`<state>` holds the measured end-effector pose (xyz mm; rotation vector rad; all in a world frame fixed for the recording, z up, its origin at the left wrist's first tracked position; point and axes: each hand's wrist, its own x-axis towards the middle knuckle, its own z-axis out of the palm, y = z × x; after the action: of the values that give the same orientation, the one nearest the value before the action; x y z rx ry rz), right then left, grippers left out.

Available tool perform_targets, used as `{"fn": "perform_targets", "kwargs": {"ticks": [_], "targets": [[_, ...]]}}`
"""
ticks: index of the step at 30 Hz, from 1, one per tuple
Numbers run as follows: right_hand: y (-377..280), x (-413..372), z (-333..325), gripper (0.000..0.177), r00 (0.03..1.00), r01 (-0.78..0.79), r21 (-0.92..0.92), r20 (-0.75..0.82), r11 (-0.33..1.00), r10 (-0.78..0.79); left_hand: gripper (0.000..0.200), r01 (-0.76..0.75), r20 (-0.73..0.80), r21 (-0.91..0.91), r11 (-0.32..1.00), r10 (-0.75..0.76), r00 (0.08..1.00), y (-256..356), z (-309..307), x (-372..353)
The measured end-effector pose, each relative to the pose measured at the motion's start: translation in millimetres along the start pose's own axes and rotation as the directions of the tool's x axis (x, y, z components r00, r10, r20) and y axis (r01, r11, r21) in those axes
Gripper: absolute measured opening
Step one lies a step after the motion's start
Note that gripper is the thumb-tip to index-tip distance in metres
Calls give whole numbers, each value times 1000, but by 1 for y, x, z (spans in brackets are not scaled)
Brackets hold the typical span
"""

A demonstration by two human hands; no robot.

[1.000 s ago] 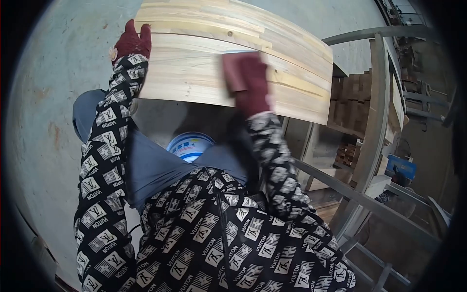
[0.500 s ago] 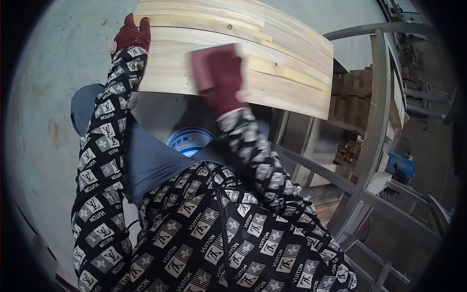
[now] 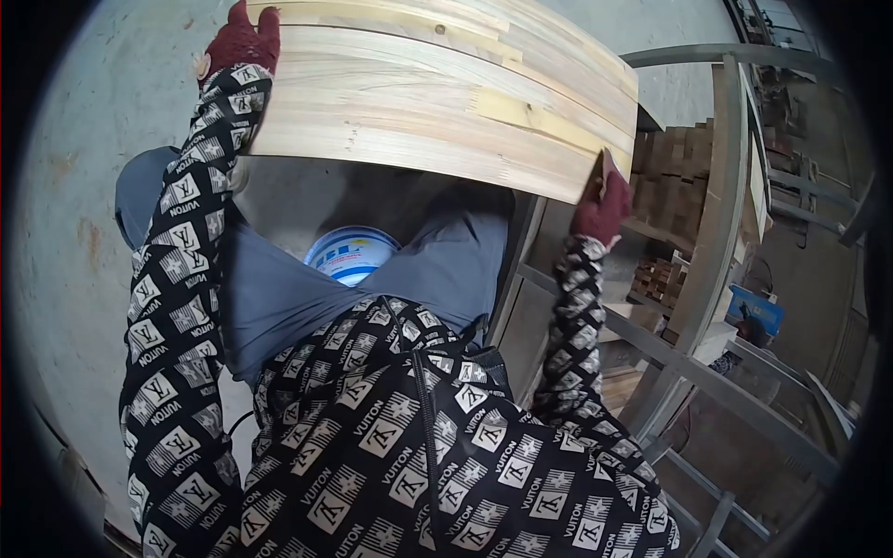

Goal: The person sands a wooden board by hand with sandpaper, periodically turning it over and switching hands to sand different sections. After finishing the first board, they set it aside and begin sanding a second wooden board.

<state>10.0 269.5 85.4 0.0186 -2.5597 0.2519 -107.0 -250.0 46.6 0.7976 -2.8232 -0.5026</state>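
Note:
A pale wooden panel (image 3: pixel 400 102) made of glued strips lies in front of me, with a few knots in it. My left hand (image 3: pixel 242 45), in a dark red glove, grips the panel's left edge near the far corner; some of its fingers are hidden. At the near right corner is my right hand (image 3: pixel 603 209), also gloved in dark red. It is closed on a thin reddish-brown sheet, apparently sandpaper (image 3: pixel 598 177), seen nearly edge-on against the panel's corner.
Below the panel, a blue and white bucket (image 3: pixel 352 256) stands between my knees. To the right is a metal frame (image 3: pixel 688 349) with stacked wood blocks (image 3: pixel 674 177) behind it. Farther right sits a blue box (image 3: pixel 755 310). A grey floor (image 3: pixel 74 186) spreads on the left.
My right hand has moved from the middle of the panel to its near right corner, carrying the sandpaper. The left hand stays on the left edge; the view has shifted slightly.

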Motion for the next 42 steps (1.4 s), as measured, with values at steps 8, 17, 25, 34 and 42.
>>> {"fn": "perform_targets", "kwargs": {"ticks": [8,17,25,34,42], "targets": [[-235,-4,23,66,755,314,570,335,759,-564,68,-49,-42,-87,995,45,998,-5,5,0],[14,21,10,41,989,128,132,58,983,-137,43,-45,-192,-140,989,17,981,5,14,-2],[-97,1,67,44,997,74,360,-17,930,-73,65,-21,-59,-19,1000,20,998,-14,20,13],[-217,13,60,53,795,213,630,332,747,-507,72,-37,-10,-35,999,37,999,-15,12,10],[13,86,54,31,1000,10,79,6,997,-11,67,-33,-77,10,999,34,996,-7,13,5]]}}
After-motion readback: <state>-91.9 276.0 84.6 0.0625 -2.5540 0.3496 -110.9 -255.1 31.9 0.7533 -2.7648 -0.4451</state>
